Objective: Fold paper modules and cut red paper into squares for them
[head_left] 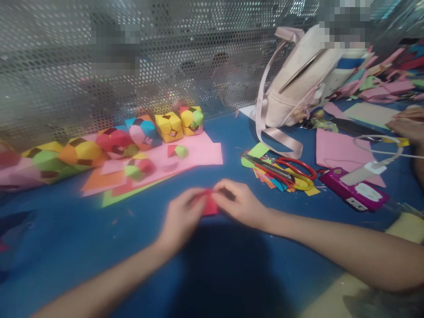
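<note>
1. Just below the centre of the frame, the left hand (pixel 183 214) has its thumb and fingers pinched on the left side of a small red paper (pixel 210 206).
2. Facing it, the right hand (pixel 240 203) grips the right side of the same paper near its upper edge, fingers bent; the blur makes the paper's folds hard to make out.
3. The red paper is held between the two hands, over the blue table (pixel 132 234).
4. Right of centre, scissors (pixel 270 170) with red and yellow handles lie on coloured paper scraps (pixel 277 183); just beside them is a purple device (pixel 342 191) with a white plug (pixel 361 173) in it.
5. Left of centre, overlapping pink, orange and green sheets (pixel 212 154) carry two small folded pieces (pixel 141 170) in several colours.
6. At the right edge, another person's hand (pixel 406 123) is near a pink sheet (pixel 334 150).
7. From the left edge to the upper middle, a row of folded paper shapes (pixel 115 142) ends in two mostly yellow ones.
8. At upper right, a pale backpack (pixel 291 84) leans before a perforated metal screen (pixel 205 39).
</note>
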The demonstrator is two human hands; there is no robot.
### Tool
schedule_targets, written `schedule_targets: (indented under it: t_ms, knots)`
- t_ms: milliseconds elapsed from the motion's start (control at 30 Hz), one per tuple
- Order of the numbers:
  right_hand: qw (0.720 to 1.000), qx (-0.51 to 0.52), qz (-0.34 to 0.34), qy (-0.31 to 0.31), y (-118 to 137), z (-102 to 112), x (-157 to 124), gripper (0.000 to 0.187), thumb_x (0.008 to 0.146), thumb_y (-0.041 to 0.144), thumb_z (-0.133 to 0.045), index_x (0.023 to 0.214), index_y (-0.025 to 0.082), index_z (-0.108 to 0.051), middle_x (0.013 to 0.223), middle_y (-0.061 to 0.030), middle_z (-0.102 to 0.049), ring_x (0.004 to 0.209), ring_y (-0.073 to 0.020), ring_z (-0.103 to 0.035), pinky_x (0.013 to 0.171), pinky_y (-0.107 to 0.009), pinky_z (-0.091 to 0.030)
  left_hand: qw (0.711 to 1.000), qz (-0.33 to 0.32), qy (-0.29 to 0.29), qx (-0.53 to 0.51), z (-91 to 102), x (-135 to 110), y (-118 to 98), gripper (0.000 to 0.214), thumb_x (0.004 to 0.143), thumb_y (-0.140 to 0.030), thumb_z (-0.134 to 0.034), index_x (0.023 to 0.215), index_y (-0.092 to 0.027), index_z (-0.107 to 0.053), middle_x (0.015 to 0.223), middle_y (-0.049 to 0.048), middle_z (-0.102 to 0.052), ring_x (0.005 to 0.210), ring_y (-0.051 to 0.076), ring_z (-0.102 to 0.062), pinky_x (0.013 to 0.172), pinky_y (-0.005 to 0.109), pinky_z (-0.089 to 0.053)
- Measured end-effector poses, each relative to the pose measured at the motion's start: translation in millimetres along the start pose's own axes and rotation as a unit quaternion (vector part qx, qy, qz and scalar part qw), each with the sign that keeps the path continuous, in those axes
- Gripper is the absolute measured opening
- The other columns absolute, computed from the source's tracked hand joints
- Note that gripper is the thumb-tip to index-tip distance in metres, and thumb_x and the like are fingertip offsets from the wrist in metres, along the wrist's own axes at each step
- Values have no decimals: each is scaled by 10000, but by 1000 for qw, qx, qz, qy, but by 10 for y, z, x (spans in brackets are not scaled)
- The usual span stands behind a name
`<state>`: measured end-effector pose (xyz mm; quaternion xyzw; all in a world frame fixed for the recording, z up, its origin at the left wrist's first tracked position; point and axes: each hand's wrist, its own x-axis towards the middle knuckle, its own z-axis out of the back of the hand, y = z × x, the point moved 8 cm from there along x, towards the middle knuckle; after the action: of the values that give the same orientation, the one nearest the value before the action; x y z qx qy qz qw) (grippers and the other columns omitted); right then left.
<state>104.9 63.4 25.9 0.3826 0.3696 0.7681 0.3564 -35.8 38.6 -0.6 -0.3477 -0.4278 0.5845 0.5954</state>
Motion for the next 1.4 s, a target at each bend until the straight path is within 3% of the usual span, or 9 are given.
schedule_targets:
  t_ms: [200,600,1000,1200,1400]
  knots:
    - [998,-63,29,12,-17,-75,16,168,820,216,-533,655,193,-508,579,35,-560,548,-101,-493,581,-235,-376,1000,-14,-2,3,-15,24,58,195,834,-305,-575,952,-210,-697,926,25,-719,859,172,-657,831,282,-502]
    - [994,-94,49,-26,13,-44,18,160,756,138,-547,618,191,-488,560,40,-557,530,-90,-480,556,-216,-353,999,6,31,-5,-48,32,-15,289,848,-374,-536,985,-205,-727,1021,27,-739,943,190,-666,886,289,-498]
    - [992,-107,65,-4,27,-80,16,186,748,131,-555,606,200,-456,563,49,-551,537,-92,-472,586,-228,-349,999,21,40,-5,-42,28,-15,319,825,-417,-584,1018,-212,-736,1082,35,-732,1010,222,-664,948,340,-492]
    - [993,-103,59,8,24,-113,30,170,750,132,-545,618,203,-465,554,51,-539,529,-92,-458,574,-226,-345,999,-19,39,3,-17,3,-96,256,858,-352,-551,895,-205,-757,969,20,-756,894,195,-686,825,275,-528]
    - [993,-90,69,12,37,-120,27,161,740,128,-540,617,202,-469,545,51,-533,520,-88,-453,571,-221,-345,999,-11,37,0,-14,-4,-88,226,845,-325,-575,898,-203,-758,958,14,-758,894,187,-688,827,257,-522]
